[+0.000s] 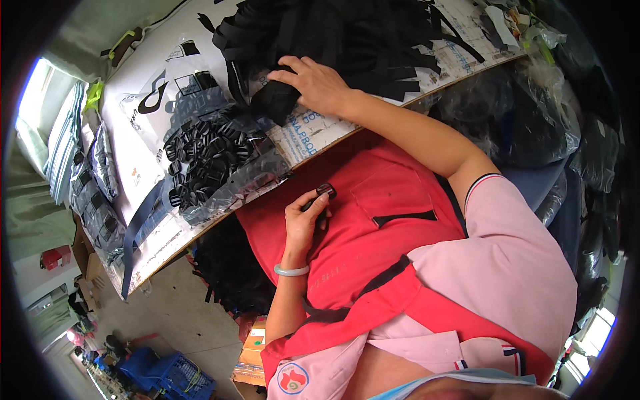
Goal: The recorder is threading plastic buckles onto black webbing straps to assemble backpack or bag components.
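Observation:
My left hand (pixel 305 220), with a pale bangle on its wrist, is held in front of the red apron, just below the table edge. Its thumb and fingers are closed on a small black plastic buckle (pixel 325 191). My right hand (pixel 319 87) reaches over the table to a heap of black webbing straps (pixel 333 37). Its fingers are spread and rest on the near edge of the straps, with no strap visibly gripped. Left of it, a pile of black plastic buckles (pixel 210 152) lies on clear plastic bags.
The white worktable (pixel 137 70) has a worn front edge. A dark strap (pixel 137 230) hangs over its left end, near bagged black parts (pixel 100 203). Large plastic-wrapped bundles (pixel 513 113) stand at the right. Blue crates (pixel 177 373) and a carton (pixel 252 353) are on the floor.

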Tool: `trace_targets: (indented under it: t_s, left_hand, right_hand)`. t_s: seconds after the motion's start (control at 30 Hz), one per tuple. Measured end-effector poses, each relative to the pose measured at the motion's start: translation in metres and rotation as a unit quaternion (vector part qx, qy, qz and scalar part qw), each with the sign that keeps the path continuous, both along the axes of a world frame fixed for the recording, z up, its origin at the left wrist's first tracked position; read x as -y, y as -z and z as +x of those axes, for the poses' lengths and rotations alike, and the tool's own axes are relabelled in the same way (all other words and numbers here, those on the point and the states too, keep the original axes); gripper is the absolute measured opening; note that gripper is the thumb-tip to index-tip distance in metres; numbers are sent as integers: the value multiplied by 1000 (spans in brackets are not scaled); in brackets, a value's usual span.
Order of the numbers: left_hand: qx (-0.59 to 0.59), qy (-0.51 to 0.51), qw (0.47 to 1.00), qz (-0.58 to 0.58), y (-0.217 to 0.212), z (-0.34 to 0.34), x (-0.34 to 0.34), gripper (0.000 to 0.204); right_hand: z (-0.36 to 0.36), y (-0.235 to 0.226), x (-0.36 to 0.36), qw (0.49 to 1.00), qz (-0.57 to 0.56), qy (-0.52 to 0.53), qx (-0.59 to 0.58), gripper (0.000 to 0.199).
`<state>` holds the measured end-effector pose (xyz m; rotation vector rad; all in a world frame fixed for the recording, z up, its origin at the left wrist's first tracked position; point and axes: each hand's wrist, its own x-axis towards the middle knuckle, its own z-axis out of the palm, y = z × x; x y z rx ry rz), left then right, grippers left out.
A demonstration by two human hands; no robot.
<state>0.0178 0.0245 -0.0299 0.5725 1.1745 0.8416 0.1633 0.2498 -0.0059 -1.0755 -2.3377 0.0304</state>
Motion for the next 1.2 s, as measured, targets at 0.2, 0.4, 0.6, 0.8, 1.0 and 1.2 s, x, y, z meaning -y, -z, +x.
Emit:
trace_targets:
  t_s: [0.2,0.4,0.6,0.8,1.0,1.2]
  left_hand:
    - [13,-22,1000,-10,1,-1,1,20]
    - [10,-13,1000,13,2,-3,0,19]
    - [-8,-21,999,26,-2,-3,0,19]
    - [-57,-97,992,64,-35,-7,-5,16]
    - [-111,-159,959,204,-30,-9,-9,9]
    - [-202,-161,918,302,-19,-14,-5,12]
  right_hand:
    - [51,-25,24,994,-74,-44,-63,40]
    - [168,-46,-13,973,154,92,147,36]
    - [176,-51,-11,977,139,50,152,29]
    - [60,-80,98,981,-77,-146,-101,20]
    - [24,-50,145,720,-644,-78,-246,16]
    - [13,-45,148,632,-700,-24,-333,18]
